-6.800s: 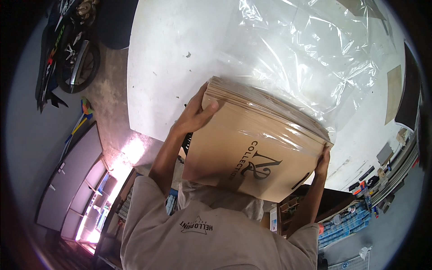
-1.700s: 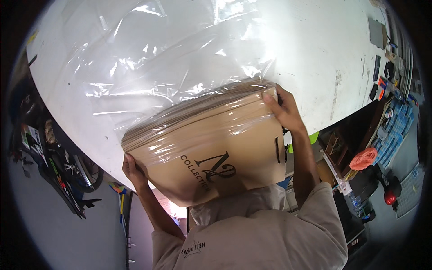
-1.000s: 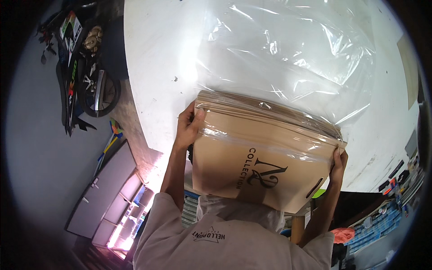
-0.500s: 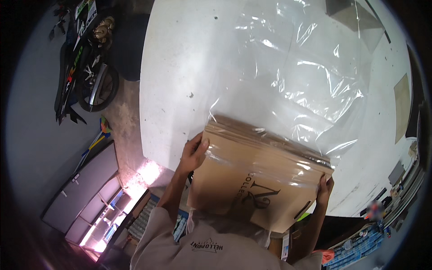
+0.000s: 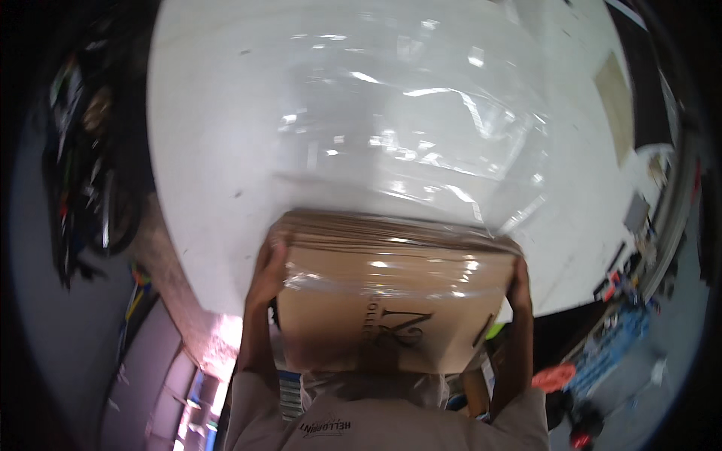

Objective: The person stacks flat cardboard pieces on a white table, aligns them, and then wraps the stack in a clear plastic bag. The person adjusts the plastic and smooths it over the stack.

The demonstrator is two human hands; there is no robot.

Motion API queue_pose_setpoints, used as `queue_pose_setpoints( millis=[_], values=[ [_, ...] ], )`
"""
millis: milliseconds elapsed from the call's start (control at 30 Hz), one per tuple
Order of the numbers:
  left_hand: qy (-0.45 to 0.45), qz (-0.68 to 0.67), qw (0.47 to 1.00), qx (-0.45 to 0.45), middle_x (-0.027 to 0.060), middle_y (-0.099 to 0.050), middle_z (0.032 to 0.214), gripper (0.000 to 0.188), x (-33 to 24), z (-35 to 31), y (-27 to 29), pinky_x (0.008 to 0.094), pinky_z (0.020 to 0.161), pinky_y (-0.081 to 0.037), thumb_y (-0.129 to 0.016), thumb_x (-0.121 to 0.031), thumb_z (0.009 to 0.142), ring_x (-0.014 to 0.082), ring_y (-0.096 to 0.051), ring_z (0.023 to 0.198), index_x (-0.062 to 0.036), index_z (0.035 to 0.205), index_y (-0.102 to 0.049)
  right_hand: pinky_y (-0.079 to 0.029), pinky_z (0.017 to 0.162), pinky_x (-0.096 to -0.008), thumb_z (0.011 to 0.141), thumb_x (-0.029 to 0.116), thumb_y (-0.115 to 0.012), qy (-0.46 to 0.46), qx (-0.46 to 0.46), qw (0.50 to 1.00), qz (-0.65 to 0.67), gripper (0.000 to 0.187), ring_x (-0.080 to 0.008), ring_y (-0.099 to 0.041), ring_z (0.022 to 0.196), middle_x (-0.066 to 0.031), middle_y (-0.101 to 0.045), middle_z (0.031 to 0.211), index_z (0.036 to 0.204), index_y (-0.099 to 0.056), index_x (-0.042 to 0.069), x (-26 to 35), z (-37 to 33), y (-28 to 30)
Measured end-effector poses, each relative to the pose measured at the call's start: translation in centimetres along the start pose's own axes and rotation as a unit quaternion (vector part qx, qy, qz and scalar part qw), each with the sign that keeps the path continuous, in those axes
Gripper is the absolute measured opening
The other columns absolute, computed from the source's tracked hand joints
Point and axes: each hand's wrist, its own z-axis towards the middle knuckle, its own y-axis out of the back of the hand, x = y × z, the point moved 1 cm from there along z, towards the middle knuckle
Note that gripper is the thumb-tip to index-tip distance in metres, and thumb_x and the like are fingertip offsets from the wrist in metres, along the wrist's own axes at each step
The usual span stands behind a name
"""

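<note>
A stack of flat brown cardboard sheets (image 5: 391, 316), printed in black and with a dark slot near its right side, leans between my body and the table edge. Clear plastic film (image 5: 421, 143) wraps over its upper part and spreads across the white table (image 5: 203, 150) beyond. My left hand (image 5: 272, 259) grips the stack's upper left corner, thumb on the front face. At the upper right corner my right hand (image 5: 519, 274) is closed round the edge; its fingers are partly hidden. The layered sheet edges show along the top, under the film.
A motorbike (image 5: 98, 173) stands left of the table. A tan sheet (image 5: 615, 105) lies near the table's right edge, with small tools and scraps (image 5: 635, 218) nearer me. Blue packages (image 5: 617, 349) and a red-orange bundle (image 5: 554, 377) are at the lower right.
The stack has turned so its top edge lies nearly level, and its left end sits further left in view. Both hands keep their hold. The whole view has shifted, with some blur.
</note>
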Motion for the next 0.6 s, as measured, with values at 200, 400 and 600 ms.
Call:
queue_pose_setpoints(
  millis=[200, 400, 600],
  values=[
    [-0.066, -0.107, 0.992, -0.026, 0.0159, -0.054, 0.141, 0.061, 4.9, -0.8, 2.6, 0.0384, 0.109, -0.038, -0.055, -0.034, 0.102, 0.0249, -0.051, 0.128, 0.0055, 0.146, -0.042, -0.044, 0.102, -0.0339, 0.102, 0.05, -0.053, 0.039, -0.028, 0.999, -0.01, 0.067, -0.0181, -0.057, 0.118, -0.0111, -0.063, 0.128, 0.14, -0.051, -0.005, 0.4, -0.4, -1.4],
    [-0.105, -0.112, 0.987, 0.048, 0.0174, -0.055, 0.137, 0.074, 3.8, -0.4, 4.0, 0.0398, 0.107, -0.039, -0.067, -0.041, 0.09, 0.0278, -0.053, 0.125, 0.0067, 0.142, -0.044, -0.042, 0.105, -0.0358, 0.09, 0.044, -0.072, 0.078, 0.062, 0.995, 0.03, 0.074, -0.0198, -0.054, 0.123, -0.0126, -0.06, 0.133, 0.141, -0.05, -0.004, 2.5, -0.2, -1.7],
    [-0.112, -0.103, 0.988, 0.036, 0.0175, -0.057, 0.133, 0.083, 5.8, 0.6, 6.0, 0.0434, 0.108, -0.041, -0.079, -0.037, 0.083, 0.0296, -0.056, 0.122, 0.006, 0.143, -0.04, -0.043, 0.101, -0.033, 0.091, 0.04, -0.07, 0.032, 0.035, 0.998, 0.04, 0.064, -0.0169, -0.058, 0.112, -0.0097, -0.065, 0.121, 0.135, -0.055, -0.005, 1.0, -0.6, -1.1]
  ],
)
